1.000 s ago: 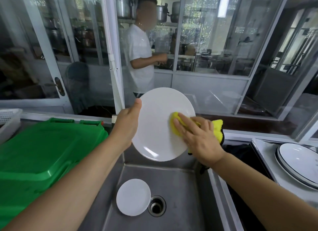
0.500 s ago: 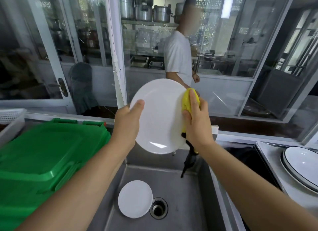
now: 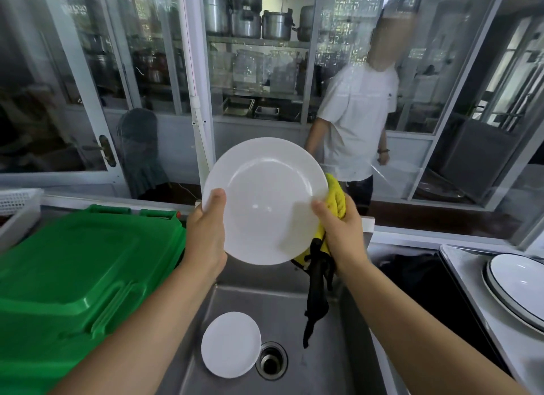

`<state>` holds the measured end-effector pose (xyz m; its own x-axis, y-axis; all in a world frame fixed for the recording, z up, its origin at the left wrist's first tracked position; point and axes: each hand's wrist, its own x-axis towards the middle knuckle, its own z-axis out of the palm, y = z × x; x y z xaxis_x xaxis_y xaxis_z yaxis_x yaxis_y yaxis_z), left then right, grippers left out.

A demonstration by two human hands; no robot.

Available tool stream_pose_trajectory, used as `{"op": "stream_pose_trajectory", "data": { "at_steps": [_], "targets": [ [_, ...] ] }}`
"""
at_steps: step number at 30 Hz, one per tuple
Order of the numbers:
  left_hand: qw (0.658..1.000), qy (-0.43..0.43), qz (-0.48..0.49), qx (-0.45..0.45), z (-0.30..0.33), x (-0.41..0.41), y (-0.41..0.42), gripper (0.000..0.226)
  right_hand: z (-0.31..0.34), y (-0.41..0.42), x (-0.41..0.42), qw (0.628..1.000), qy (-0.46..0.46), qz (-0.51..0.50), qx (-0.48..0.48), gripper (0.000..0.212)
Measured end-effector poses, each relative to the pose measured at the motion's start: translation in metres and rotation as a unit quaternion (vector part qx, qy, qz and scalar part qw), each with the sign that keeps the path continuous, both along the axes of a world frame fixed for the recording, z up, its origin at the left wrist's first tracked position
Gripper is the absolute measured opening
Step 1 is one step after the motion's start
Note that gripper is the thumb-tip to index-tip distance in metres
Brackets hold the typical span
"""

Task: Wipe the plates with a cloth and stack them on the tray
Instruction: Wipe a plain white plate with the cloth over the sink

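Head view: the plate (image 3: 265, 200) is held up on edge over the sink (image 3: 235, 300), face toward the camera. The left hand (image 3: 206, 233) grips its left rim, thumb on the face. The right hand (image 3: 341, 235) clamps the right rim through the yellow cloth (image 3: 335, 197), thumb in front, cloth wrapped behind; a dark tail of it hangs below that grip.

This looks like the wiping step, now at the rim or back. Next, I judge, the cloth must slide round the edge while the left grip steadies it, then carry it right to the stack (image 3: 518, 288) on the tray (image 3: 471, 280). A second plate (image 3: 231, 344) lies below in the sink, unwiped.
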<state>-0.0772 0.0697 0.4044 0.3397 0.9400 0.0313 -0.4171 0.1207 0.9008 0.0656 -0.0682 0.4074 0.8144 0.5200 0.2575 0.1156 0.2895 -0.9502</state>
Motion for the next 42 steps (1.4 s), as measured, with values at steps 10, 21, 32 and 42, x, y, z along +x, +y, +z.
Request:
{"op": "stream_pose_trajectory", "data": {
  "at_steps": [10,21,32,42],
  "targets": [
    [0.985,0.161,-0.029,0.059,-0.005,0.017,0.010,0.019,0.006,0.004,-0.014,0.991,-0.099,-0.064,-0.070,0.020],
    [0.988,0.047,-0.021,-0.143,0.013,0.030,-0.011,0.019,-0.039,0.011,-0.038,0.729,-0.662,-0.159,-0.069,0.028],
    [0.999,-0.008,-0.030,-0.030,0.013,0.001,0.000,0.028,-0.043,-0.008,-0.011,0.799,-0.577,-0.079,-0.147,0.061],
    [0.997,0.027,-0.055,0.040,0.007,-0.001,-0.017,0.011,-0.001,0.028,-0.036,0.775,-0.586,-0.125,-0.200,0.059]
  ]
}}
